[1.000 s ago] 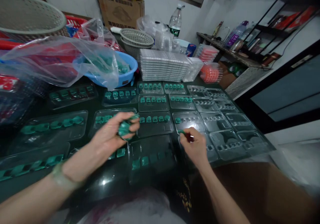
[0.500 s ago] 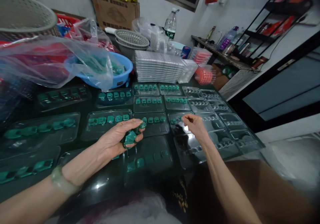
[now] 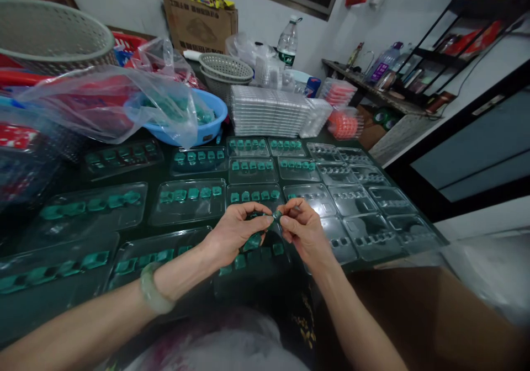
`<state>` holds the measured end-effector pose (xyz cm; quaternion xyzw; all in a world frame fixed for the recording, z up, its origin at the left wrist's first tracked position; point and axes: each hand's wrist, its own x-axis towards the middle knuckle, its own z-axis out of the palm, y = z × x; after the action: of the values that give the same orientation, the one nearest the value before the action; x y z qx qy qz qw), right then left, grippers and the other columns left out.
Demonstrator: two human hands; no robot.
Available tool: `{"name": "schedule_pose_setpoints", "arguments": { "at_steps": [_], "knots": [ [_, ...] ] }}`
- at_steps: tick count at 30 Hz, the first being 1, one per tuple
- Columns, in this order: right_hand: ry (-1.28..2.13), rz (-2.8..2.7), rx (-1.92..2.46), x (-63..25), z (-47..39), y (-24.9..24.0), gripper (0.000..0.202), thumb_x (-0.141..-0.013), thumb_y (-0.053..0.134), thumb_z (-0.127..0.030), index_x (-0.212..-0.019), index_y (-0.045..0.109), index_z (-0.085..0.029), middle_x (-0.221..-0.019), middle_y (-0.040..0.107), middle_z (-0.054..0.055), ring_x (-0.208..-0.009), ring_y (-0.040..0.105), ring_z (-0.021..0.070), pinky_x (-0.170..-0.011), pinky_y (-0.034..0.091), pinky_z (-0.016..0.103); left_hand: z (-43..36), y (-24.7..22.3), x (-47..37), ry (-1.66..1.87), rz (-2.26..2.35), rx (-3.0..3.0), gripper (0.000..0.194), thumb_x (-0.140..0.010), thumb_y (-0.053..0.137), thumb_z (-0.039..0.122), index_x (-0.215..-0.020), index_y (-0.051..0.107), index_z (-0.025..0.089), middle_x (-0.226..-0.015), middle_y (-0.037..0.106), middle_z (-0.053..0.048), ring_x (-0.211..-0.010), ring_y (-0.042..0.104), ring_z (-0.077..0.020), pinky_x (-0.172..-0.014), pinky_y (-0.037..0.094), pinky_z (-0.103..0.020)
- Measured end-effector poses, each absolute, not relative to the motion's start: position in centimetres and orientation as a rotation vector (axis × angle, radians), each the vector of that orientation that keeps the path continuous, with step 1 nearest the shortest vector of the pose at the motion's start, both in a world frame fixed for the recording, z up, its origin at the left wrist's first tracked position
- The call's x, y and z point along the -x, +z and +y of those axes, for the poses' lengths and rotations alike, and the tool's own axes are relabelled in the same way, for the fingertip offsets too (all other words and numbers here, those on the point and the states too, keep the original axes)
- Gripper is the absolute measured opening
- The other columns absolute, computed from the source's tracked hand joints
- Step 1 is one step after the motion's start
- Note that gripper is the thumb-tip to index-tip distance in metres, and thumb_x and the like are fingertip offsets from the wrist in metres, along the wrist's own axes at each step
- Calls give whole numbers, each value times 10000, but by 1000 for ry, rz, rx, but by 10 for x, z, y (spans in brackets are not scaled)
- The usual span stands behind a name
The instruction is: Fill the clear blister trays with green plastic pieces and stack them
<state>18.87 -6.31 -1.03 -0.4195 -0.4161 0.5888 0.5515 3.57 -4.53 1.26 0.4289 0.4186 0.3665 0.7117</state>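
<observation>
My left hand, with a pale green bangle on its wrist, is closed around several green translucent pieces. Between the fingertips of both hands is one small green piece; my right hand pinches it from the right. Clear plastic trays lie in rows on the dark table. Many carry a line of green pieces, such as the tray left of my hands. Trays farther right, like the one beyond my right hand, show none.
A blue basin of green pieces under clear plastic stands at the back left. Stacked clear trays rise behind the rows. Grey baskets, a bottle and a cardboard box are farther back. An open carton is at the lower right.
My left hand has moved right and my right hand has come back from a tray toward it. Their fingertips now meet at a small green piece. The view has shifted slightly.
</observation>
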Motion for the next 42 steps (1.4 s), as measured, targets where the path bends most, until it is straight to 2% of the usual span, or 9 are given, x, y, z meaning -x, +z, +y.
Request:
{"name": "schedule_pose_setpoints", "arguments": {
  "at_steps": [4, 9, 15, 20, 23, 27, 31, 36, 42],
  "knots": [
    [1476, -961, 924, -186, -66, -11, 296, -643, 657, -238, -848, 443, -240, -790, 504, -39, -465, 376, 36, -367, 276, 152, -48, 15, -30, 737, 874, -955, 127, -657, 647, 237, -738, 598, 152, -495, 518, 24, -421, 489, -79, -387, 336, -169],
    [1156, -1245, 1103, -189, -73, -12, 135, -745, 563, -289, -847, 529, -208, -742, 517, -17, -518, 445, 65, -436, 371, 187, -45, 11, -30, 669, 793, -818, 101, -660, 633, 224, -695, 581, 146, -500, 499, 22, -410, 492, -87, -397, 349, -190],
    [962, -1500, 1194, -201, -80, -14, 220, -748, 567, -276, -958, 573, -209, -850, 557, 25, -710, 531, 121, -555, 449, 227, -37, 5, -37, 554, 813, -556, 115, -611, 661, 191, -624, 558, 144, -553, 522, 8, -435, 512, -92, -380, 361, -185],
    [910, -1590, 1243, -210, -81, -16, 190, -738, 583, -279, -913, 604, -208, -776, 560, 17, -683, 537, 126, -541, 451, 236, -32, 7, -41, 410, 829, -467, 121, -638, 654, 231, -682, 587, 140, -615, 560, -15, -476, 541, -101, -387, 377, -184],
    [861, -1655, 1289, -222, -72, -16, 196, -745, 573, -286, -925, 595, -210, -768, 574, 14, -669, 547, 127, -559, 458, 248, -29, 2, -42, 442, 791, -484, 156, -655, 657, 268, -731, 593, 148, -645, 570, -11, -457, 522, -84, -358, 340, -168],
    [483, -1748, 1490, -253, -34, -19, 208, -768, 532, -278, -940, 599, -181, -777, 594, 34, -663, 553, 135, -594, 455, 271, -23, -8, -38, 532, 766, -514, 189, -686, 639, 290, -819, 599, 163, -682, 564, -12, -466, 521, -72, -368, 346, -164],
    [169, -1971, 1710, -277, 7, -29, 190, -741, 526, -174, -886, 639, -125, -749, 610, 56, -652, 554, 138, -628, 431, 266, -19, -11, -26, 553, 787, -524, 206, -693, 629, 274, -863, 602, 160, -712, 563, -18, -502, 550, -91, -364, 351, -169],
    [177, -2132, 1764, -280, 23, -35, 196, -730, 529, -139, -874, 662, -133, -752, 616, 57, -672, 556, 137, -667, 405, 250, -17, -9, -16, 572, 796, -520, 254, -692, 618, 259, -920, 601, 149, -716, 571, -25, -495, 557, -106, -344, 347, -176],
    [178, -2296, 1841, -272, 19, -28, 175, -766, 497, -148, -805, 666, -170, -791, 595, 54, -768, 555, 149, -699, 377, 227, -16, -6, -19, 584, 824, -487, 198, -658, 661, 249, -805, 592, 136, -726, 584, -30, -520, 557, -106, -345, 346, -166]
  ]
}}
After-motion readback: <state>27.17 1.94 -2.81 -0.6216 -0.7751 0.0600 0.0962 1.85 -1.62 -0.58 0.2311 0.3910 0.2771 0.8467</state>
